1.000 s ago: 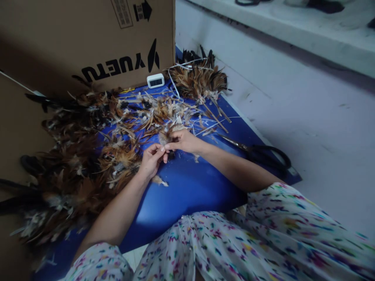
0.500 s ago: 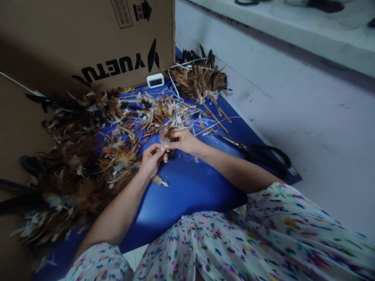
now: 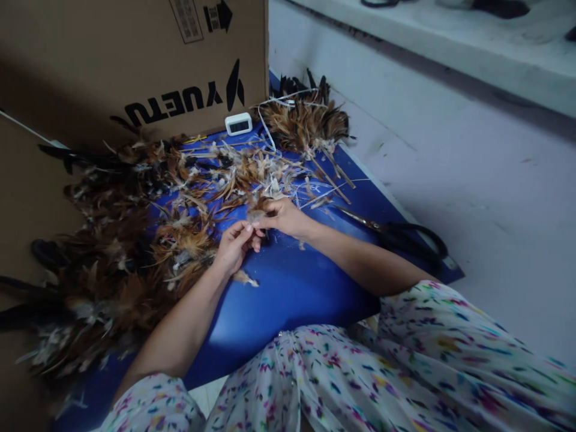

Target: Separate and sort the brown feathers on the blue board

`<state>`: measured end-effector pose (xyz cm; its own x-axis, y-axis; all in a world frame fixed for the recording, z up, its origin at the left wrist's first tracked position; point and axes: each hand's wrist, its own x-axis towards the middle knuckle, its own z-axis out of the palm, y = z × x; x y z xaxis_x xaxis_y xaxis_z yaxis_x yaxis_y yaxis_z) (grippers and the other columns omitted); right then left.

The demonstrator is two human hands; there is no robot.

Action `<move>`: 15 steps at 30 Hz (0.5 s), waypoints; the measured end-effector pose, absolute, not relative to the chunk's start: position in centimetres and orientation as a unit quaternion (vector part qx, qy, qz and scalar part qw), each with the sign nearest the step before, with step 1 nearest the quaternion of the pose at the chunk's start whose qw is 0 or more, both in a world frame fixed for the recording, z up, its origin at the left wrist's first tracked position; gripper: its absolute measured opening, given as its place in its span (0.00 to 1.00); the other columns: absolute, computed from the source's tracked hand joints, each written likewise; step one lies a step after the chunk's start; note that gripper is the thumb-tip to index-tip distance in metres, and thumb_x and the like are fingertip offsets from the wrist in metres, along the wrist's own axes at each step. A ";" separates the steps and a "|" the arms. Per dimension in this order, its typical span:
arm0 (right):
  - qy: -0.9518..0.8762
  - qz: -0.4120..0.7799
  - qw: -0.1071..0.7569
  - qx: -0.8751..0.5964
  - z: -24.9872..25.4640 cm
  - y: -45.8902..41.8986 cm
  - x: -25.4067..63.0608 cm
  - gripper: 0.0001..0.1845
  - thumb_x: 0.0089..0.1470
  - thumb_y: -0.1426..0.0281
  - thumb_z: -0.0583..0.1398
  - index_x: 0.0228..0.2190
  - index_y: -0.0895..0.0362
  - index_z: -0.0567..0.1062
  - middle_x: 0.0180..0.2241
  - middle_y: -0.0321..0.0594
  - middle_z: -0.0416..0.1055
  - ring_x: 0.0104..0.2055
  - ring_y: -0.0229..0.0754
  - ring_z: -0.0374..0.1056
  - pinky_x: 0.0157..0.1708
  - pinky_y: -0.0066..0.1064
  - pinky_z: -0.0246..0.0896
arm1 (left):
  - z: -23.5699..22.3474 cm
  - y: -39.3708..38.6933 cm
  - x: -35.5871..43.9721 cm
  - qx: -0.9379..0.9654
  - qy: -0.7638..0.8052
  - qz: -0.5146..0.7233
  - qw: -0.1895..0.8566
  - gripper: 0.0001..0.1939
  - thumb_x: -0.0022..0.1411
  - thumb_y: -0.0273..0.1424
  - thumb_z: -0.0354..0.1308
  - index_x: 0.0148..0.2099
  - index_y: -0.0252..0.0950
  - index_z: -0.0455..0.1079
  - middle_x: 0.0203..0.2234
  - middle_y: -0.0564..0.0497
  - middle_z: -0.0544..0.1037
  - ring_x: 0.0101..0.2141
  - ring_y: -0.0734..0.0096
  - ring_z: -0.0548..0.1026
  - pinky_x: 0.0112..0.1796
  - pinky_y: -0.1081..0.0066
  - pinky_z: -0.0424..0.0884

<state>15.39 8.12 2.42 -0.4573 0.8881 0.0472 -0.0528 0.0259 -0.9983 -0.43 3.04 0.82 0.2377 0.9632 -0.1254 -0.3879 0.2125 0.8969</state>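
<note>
Between my two hands is a small tuft of brown and grey feathers (image 3: 256, 210). My right hand (image 3: 282, 216) pinches it from the right, thumb and fingers closed on its fluffy lower part. My left hand (image 3: 234, 241) meets it from below left, thumb and forefinger pressed together at the tuft's base. The fingertips of both hands touch or nearly touch there. Just below my left hand, a single loose feather (image 3: 245, 278) lies on the blue tabletop (image 3: 288, 288). Loose brown feathers (image 3: 189, 240) lie close to the left of my left hand.
A large feather heap (image 3: 112, 276) covers the left side. Cardboard boxes (image 3: 180, 72) stand behind, with a small white digital device (image 3: 238, 124) before them. A bundle of feather sticks (image 3: 310, 123) lies at the back right. Black-handled scissors (image 3: 396, 231) rest by the right edge, near the wall (image 3: 450, 180).
Almost nothing differs. The fingers of both hands have shifted very slightly around the feather tuft, which stays in the same place.
</note>
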 end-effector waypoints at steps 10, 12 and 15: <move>-0.625 0.588 0.377 -0.349 2.8 8.1 15.3 0.15 0.39 0.62 0.68 0.18 0.61 0.73 0.19 0.33 0.66 0.24 0.32 0.60 0.25 0.26 0.56 | 0.8 3.2 -0.4 0.372 0.391 0.509 0.671 0.17 0.45 0.38 0.71 0.27 0.32 0.68 0.21 0.53 0.76 0.17 0.81 0.69 0.20 0.78 0.67; -0.633 0.570 0.382 -0.358 2.8 8.1 15.3 0.17 0.39 0.61 0.68 0.18 0.61 0.71 0.18 0.32 0.63 0.23 0.31 0.57 0.24 0.26 0.53 | 0.9 3.2 -0.4 0.368 0.395 0.514 0.667 0.17 0.44 0.38 0.71 0.27 0.32 0.69 0.20 0.53 0.76 0.16 0.81 0.68 0.20 0.78 0.66; -0.630 0.557 0.395 -0.370 2.9 8.2 15.2 0.20 0.38 0.59 0.68 0.16 0.60 0.68 0.18 0.30 0.59 0.22 0.30 0.54 0.23 0.25 0.50 | 1.1 3.2 -0.4 0.367 0.397 0.514 0.666 0.16 0.44 0.37 0.71 0.27 0.32 0.70 0.20 0.53 0.76 0.16 0.81 0.68 0.20 0.78 0.66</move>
